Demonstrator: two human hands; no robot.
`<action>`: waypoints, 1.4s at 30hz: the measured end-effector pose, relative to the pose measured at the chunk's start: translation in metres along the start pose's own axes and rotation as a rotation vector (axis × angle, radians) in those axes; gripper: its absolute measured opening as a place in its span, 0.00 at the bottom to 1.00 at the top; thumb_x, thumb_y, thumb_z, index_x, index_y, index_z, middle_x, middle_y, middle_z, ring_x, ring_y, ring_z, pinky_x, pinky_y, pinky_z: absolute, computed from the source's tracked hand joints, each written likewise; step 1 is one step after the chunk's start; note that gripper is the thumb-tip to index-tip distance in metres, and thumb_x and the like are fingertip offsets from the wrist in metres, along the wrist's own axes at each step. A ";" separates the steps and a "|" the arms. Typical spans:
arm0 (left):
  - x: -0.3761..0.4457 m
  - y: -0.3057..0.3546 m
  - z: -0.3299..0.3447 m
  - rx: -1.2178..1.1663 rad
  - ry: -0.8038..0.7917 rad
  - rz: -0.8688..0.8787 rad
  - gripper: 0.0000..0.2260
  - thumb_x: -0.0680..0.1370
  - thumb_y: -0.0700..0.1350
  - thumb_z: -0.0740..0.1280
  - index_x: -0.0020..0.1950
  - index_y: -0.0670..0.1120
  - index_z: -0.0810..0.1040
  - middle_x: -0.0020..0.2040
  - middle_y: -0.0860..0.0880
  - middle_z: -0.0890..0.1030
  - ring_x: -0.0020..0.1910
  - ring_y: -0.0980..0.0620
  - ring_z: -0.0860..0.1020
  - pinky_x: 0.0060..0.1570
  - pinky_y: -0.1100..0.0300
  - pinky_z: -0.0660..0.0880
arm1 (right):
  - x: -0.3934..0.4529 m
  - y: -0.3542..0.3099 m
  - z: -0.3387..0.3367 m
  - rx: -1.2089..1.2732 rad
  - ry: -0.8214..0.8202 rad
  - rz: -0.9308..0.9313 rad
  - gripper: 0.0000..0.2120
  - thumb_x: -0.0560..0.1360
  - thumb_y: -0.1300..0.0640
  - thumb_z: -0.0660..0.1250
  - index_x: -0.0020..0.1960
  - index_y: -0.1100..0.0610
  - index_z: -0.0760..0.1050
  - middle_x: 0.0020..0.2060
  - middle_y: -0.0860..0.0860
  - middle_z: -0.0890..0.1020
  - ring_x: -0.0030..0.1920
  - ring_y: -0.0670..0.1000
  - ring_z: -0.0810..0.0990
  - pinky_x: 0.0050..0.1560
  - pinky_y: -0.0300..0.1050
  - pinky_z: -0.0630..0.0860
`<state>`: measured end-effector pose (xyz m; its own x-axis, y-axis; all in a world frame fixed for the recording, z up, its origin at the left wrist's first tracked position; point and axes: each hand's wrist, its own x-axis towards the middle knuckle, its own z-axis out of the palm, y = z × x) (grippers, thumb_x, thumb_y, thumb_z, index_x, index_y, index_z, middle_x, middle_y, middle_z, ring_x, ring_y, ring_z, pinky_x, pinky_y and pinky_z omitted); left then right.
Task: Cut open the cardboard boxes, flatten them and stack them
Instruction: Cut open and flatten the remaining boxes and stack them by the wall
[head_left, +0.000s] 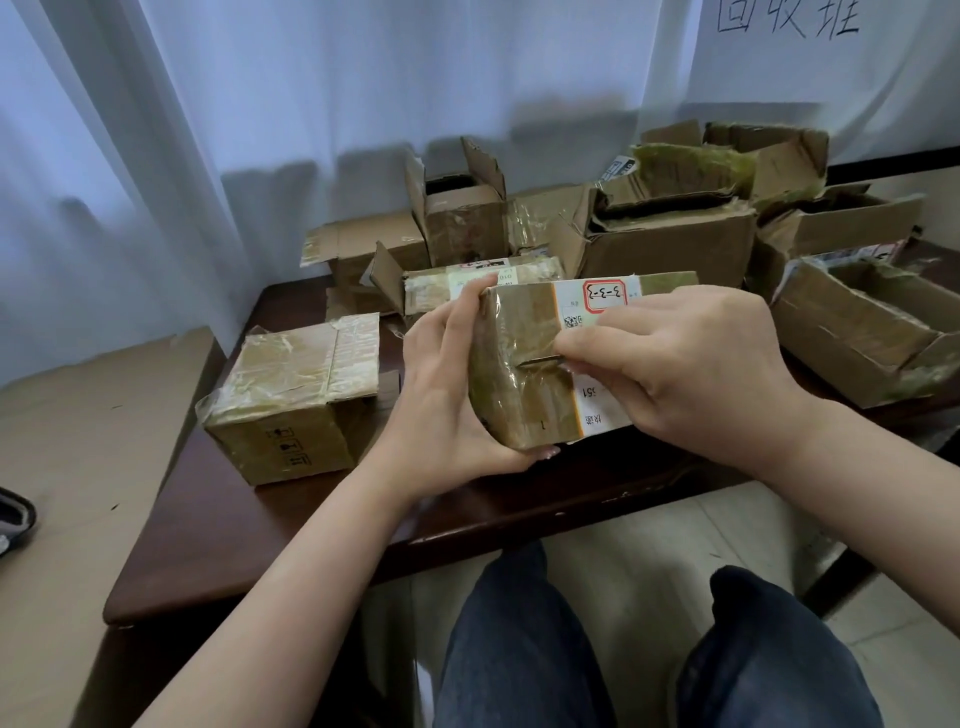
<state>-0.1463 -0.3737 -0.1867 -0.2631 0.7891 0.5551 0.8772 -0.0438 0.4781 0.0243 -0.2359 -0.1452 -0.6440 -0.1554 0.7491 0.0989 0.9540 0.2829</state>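
1. While a taped box is held up over the near edge of a dark table, it is gripped from the left by the left hand, thumb over its top edge and fingers curled beneath.
2. A thin blade is pinched by the right hand, fingers closed tightly round whatever handle it has.
3. The blade lies level against the box's front face, its tip pointing left toward the left hand; the box's long axis runs left to right, so any cut along the tape would travel toward the holding palm.
4. The right hand is nearer the cut line; the left only steadies.
5. The blade's handle is hidden inside the right hand, so the tool cannot be identified, nor can its depth in the tape.
6. Left of the box, another sealed box rests on the table.
7. Behind the box, opened boxes are crowded together; none can be made out as fully flattened.
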 end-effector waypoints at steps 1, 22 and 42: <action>0.000 -0.001 0.000 0.000 0.005 -0.005 0.57 0.58 0.62 0.80 0.78 0.54 0.50 0.69 0.52 0.62 0.71 0.50 0.59 0.72 0.48 0.61 | -0.001 0.001 0.001 -0.021 -0.004 -0.002 0.09 0.77 0.54 0.63 0.46 0.52 0.82 0.34 0.49 0.83 0.33 0.55 0.81 0.27 0.44 0.70; -0.005 -0.011 -0.004 -0.120 -0.046 -0.057 0.58 0.59 0.56 0.81 0.79 0.49 0.50 0.72 0.49 0.63 0.73 0.45 0.63 0.72 0.45 0.63 | -0.013 0.013 0.005 -0.058 0.085 0.013 0.11 0.79 0.52 0.62 0.44 0.53 0.82 0.34 0.48 0.82 0.30 0.53 0.78 0.30 0.41 0.65; 0.000 -0.001 -0.004 -0.019 -0.048 -0.026 0.56 0.59 0.58 0.81 0.78 0.50 0.52 0.70 0.54 0.63 0.70 0.51 0.61 0.70 0.57 0.61 | -0.013 0.020 0.008 -0.124 -0.006 -0.045 0.08 0.78 0.53 0.65 0.45 0.52 0.81 0.32 0.48 0.81 0.30 0.52 0.78 0.31 0.40 0.59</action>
<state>-0.1490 -0.3762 -0.1848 -0.2660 0.8189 0.5086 0.8623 -0.0338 0.5053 0.0285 -0.2128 -0.1542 -0.6542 -0.1955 0.7306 0.1624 0.9071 0.3882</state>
